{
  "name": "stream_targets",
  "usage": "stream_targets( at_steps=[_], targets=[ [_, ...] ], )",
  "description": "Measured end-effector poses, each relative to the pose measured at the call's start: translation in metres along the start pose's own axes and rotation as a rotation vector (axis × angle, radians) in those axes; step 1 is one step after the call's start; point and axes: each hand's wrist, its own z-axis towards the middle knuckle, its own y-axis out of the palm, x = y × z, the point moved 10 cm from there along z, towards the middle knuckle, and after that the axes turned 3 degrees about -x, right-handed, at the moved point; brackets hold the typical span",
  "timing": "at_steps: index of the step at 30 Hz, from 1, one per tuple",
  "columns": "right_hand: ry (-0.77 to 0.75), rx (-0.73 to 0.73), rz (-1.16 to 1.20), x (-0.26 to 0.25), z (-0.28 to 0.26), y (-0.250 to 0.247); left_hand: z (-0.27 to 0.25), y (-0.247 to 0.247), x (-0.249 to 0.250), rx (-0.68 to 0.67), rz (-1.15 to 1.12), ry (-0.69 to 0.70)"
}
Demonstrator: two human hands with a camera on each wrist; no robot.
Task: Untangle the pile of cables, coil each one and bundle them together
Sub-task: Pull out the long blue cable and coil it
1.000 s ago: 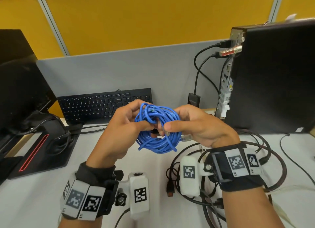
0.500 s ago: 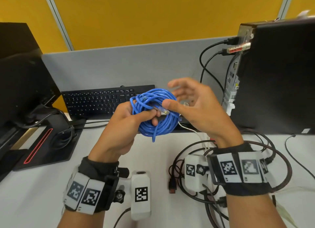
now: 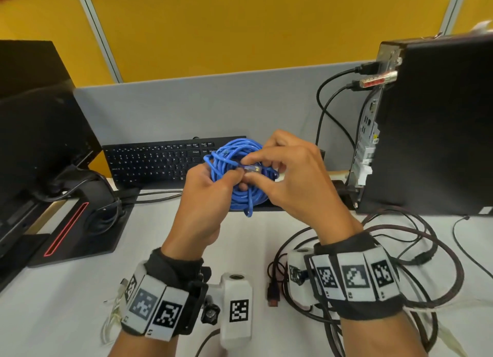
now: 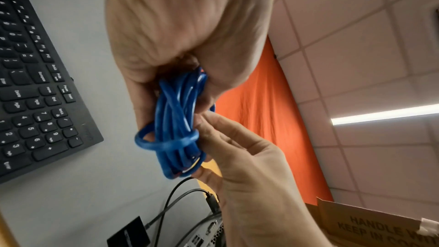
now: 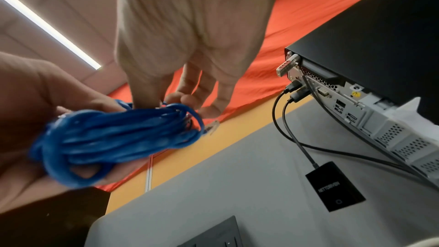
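Mostly hidden blue cable coil (image 3: 237, 175), left hand (image 3: 205, 196) gripping, right hand (image 3: 290, 177) pinching plug (image 3: 252, 169), fingertips obscured.

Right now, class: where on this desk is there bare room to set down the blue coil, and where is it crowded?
Bare white desk lies front-left, between the red-striped monitor base and the left hand. A smaller bare patch lies between the wrists, below the blue coil. Crowded: front-right, where dark cables loop before the computer tower, and the keyboard behind.

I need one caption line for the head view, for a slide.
Left hand grips a coiled blue cable while the right hand pinches its plug above the desk.
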Motion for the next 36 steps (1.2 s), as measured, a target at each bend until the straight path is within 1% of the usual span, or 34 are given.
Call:
stream_targets(
  at_steps=[2,5,9,11,13,16,18,21,23,25,27,30,32,34,36],
  targets=[
    [-0.008,0.024,0.003,-0.001,0.001,0.001,0.001,-0.001,0.002,-0.016,0.070,0.027],
    [-0.003,-0.004,0.019,0.003,0.000,0.004,-0.001,-0.004,0.006,-0.022,0.170,0.095],
    [0.055,-0.026,0.046,0.013,-0.003,0.006,-0.004,0.000,0.020,-0.073,0.385,0.286],
    [0.063,-0.023,0.078,0.015,-0.004,0.004,-0.004,0.001,0.022,-0.067,0.405,0.326],
    [0.066,-0.010,0.122,0.019,-0.006,0.000,-0.003,0.000,0.018,-0.078,0.326,0.294],
    [0.066,0.039,0.183,0.026,-0.009,-0.013,0.000,0.005,0.009,-0.163,0.095,0.182],
    [0.081,0.044,0.220,0.031,-0.011,-0.017,0.001,0.008,0.003,-0.201,-0.024,0.117],
    [0.118,0.027,0.278,0.038,-0.012,-0.018,0.002,0.014,-0.004,-0.214,-0.039,0.076],
    [0.125,0.012,0.343,0.037,-0.012,-0.016,0.001,0.013,0.000,-0.153,0.042,0.131],
    [0.113,-0.009,0.367,0.033,-0.012,-0.016,-0.003,0.008,0.013,-0.046,0.216,0.257],
    [0.132,-0.037,0.401,0.033,-0.012,-0.014,-0.008,0.006,0.026,0.015,0.369,0.365],
    [0.156,-0.089,0.391,0.035,-0.014,-0.011,-0.010,0.000,0.032,0.050,0.485,0.404],
    [0.161,-0.101,0.377,0.034,-0.014,-0.011,-0.010,-0.001,0.035,0.017,0.539,0.426],
    [0.169,-0.108,0.371,0.034,-0.012,-0.010,-0.012,0.006,0.037,-0.073,0.611,0.448],
    [0.171,-0.102,0.373,0.032,-0.010,-0.010,-0.014,0.014,0.034,-0.177,0.661,0.438]
  ],
)
